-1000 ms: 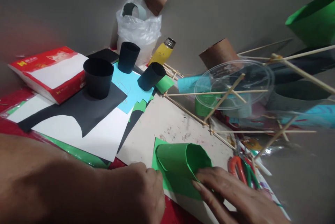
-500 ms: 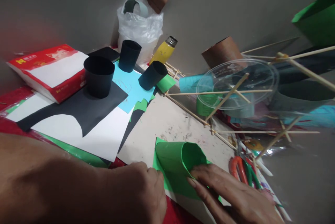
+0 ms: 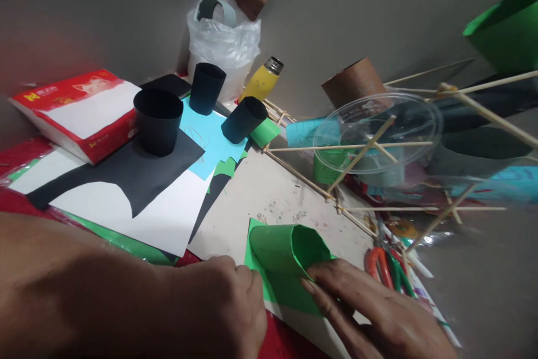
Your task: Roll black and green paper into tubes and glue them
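Note:
A green paper tube [image 3: 273, 244] lies tilted on a flat green sheet of paper [image 3: 279, 292], its open end facing right. My right hand [image 3: 374, 308] pinches the lower rim of that tube between thumb and fingers. Close to the sheet's left edge, my left hand [image 3: 235, 297] is closed, knuckles up. Its fingertips are hidden, so anything held in them cannot be made out. Both lie over a pale board [image 3: 235, 202] with dark specks.
Three black paper tubes [image 3: 157, 124] stand or lean on the left among black, white and blue sheets. Behind are a red tissue pack [image 3: 75, 112], plastic bag [image 3: 227, 51] and yellow bottle [image 3: 263, 82]. A stick frame [image 3: 302, 177] and scissors [image 3: 384, 269] are at right.
The view has shifted very slightly. My right hand keeps its pinch on the green tube, and my left hand stays closed in nearly the same place.

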The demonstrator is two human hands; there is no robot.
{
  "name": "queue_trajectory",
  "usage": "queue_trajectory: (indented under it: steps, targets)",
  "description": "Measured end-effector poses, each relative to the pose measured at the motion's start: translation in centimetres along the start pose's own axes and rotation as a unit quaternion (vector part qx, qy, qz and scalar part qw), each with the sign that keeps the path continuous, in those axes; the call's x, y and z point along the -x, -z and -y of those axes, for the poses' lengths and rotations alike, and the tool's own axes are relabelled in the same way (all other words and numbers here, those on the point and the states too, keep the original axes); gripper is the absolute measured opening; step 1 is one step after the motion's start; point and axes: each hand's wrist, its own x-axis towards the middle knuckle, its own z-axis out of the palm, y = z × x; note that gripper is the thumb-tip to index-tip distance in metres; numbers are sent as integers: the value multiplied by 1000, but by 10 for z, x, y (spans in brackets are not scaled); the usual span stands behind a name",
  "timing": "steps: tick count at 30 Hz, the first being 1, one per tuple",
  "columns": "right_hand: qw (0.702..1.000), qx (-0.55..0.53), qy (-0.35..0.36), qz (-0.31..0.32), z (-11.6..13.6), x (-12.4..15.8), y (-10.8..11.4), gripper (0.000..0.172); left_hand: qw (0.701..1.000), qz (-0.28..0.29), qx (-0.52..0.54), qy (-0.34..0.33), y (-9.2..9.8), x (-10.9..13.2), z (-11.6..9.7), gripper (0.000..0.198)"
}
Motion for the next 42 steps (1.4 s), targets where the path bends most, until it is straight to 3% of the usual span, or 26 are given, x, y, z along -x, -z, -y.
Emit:
queue_trajectory:
  steps: [3, 7, 11, 14, 16, 20, 23, 38, 42]
  targets:
    - [1000, -5, 14, -2, -4, 3, -3, 20, 998, 28, -23, -43, 5, -1, 6, 14]
    - [1000, 23, 10, -6, -10, 18, 0, 16, 997, 45, -32, -48, 10, -2, 11, 14]
    - [995, 96, -13, -36, -6, 22, 12, 40, 998, 24, -21, -53, 11, 0, 14, 7]
    - [988, 141, 34, -44, 3, 4, 13, 53, 998, 25, -2, -65, 12, 0, 17, 4]
    - [985, 157, 71, -9, 5, -11, 7, 60, 997, 26, 9, -72, 12, -1, 20, 5]
    - [984, 140, 88, 65, -1, -29, -10, 60, 997, 8, 14, -81, 15, -4, 25, 9]
    - [986, 119, 79, 87, -7, -29, -15, 56, 995, -11, 9, -94, 16, -4, 26, 8]
    - [988, 106, 48, 102, -8, -27, -15, 63, 996, 8, -25, -82, 14, 0, 19, 7]
    - [994, 75, 24, 73, -10, -21, -8, 66, 997, 28, -16, -70, 13, -1, 16, 6]
